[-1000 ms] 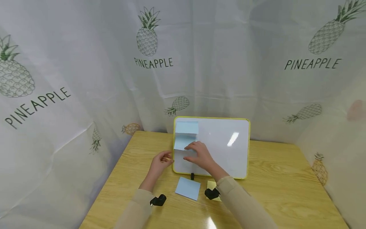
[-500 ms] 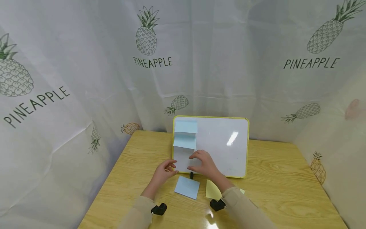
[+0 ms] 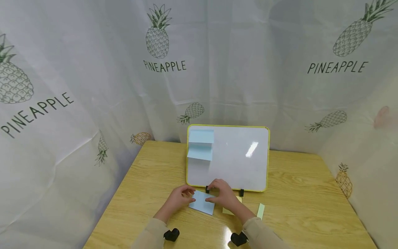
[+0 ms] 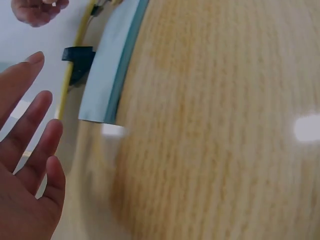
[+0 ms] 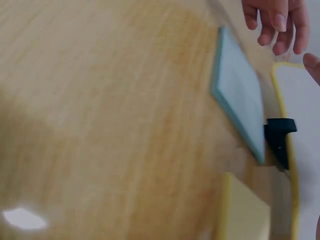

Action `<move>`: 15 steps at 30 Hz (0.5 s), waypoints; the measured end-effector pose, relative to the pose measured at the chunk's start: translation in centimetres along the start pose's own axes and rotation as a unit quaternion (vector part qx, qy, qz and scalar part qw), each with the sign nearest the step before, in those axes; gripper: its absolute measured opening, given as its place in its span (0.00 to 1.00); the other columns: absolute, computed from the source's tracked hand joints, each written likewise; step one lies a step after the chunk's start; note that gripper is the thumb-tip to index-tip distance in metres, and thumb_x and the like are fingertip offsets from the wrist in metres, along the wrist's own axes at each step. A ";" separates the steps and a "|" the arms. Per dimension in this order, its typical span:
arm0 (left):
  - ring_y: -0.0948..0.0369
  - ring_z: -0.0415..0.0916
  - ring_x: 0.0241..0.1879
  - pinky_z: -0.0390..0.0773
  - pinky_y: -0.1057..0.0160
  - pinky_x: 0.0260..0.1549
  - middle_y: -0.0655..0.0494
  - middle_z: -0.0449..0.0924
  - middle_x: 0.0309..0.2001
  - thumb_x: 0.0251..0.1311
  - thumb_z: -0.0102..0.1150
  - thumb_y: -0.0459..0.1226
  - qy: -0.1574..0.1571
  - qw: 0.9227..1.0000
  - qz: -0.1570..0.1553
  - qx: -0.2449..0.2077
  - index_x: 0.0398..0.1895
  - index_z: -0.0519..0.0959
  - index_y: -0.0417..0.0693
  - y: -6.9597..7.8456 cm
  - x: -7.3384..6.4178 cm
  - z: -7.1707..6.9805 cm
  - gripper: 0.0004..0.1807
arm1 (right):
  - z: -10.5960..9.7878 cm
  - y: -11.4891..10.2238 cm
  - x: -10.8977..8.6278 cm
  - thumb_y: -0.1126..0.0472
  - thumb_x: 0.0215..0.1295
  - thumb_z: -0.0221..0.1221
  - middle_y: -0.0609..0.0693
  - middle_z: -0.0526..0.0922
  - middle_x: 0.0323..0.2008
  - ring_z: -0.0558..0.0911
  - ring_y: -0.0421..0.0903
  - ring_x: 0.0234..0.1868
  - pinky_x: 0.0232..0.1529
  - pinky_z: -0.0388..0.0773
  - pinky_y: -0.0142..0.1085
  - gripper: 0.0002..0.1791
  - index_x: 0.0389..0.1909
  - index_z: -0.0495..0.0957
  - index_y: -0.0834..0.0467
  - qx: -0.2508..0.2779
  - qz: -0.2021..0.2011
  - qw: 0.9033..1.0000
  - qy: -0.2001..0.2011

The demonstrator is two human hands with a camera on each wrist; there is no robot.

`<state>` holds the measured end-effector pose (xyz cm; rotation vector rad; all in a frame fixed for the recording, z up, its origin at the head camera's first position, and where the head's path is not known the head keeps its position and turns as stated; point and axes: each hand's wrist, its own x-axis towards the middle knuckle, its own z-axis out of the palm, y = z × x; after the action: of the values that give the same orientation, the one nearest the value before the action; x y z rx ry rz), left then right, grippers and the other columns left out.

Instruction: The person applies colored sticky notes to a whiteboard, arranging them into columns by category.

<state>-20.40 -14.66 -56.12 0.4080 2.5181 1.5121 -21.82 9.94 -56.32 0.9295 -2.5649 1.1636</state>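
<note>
Pad (blue, long axis seemingly crosswise) | beneath, between left hand and right hand | both empty, fingers parted; nearer: unclear

- Brought left hand and right hand down from yellow-framed rectangular whiteboard to light-blue rectangular paper pad, nearer front edge of wood-grained table.
- Fully uncovered pale-green paper strip.

Pale cloth printed with pineapples hangs behind and either side of the wooden worktop; glare shines on it.
</note>
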 end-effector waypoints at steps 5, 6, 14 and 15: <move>0.58 0.72 0.39 0.73 0.59 0.38 0.59 0.80 0.39 0.52 0.74 0.36 -0.005 1.000 0.010 0.025 0.43 0.81 0.48 -0.9 -0.2 0.3 0.15 | 1.4 0.8 -1.3 0.52 0.42 0.79 0.44 0.78 0.33 0.73 0.41 0.36 0.39 0.73 0.36 0.21 0.34 0.80 0.53 -0.017 -0.012 1.000 -0.003; 0.58 0.72 0.39 0.73 0.60 0.38 0.60 0.80 0.39 0.51 0.74 0.36 -0.007 1.000 0.011 0.027 0.42 0.81 0.48 -1.1 -0.2 0.4 0.15 | 1.7 1.0 -1.5 0.52 0.42 0.79 0.43 0.78 0.33 0.73 0.41 0.35 0.38 0.72 0.35 0.21 0.34 0.79 0.53 -0.015 -0.013 1.000 -0.005; 0.60 0.70 0.41 0.70 0.60 0.43 0.62 0.79 0.42 0.49 0.75 0.37 -0.036 0.999 0.007 0.029 0.42 0.82 0.50 -2.2 -0.5 0.7 0.16 | 3.4 2.0 -2.9 0.49 0.35 0.80 0.39 0.78 0.36 0.74 0.38 0.35 0.37 0.73 0.33 0.27 0.35 0.77 0.50 0.021 0.007 1.000 -0.013; 0.60 0.70 0.42 0.71 0.60 0.44 0.62 0.79 0.43 0.49 0.76 0.36 -0.039 0.999 0.005 0.029 0.42 0.82 0.50 -2.3 -0.5 0.8 0.16 | 3.6 2.1 -3.0 0.48 0.34 0.80 0.39 0.78 0.37 0.74 0.37 0.36 0.38 0.73 0.33 0.28 0.35 0.77 0.50 0.016 0.006 1.000 -0.014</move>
<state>-20.03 -15.18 -58.46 0.4808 2.5077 1.4006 -20.33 9.80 -61.22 0.9454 -2.5838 1.2075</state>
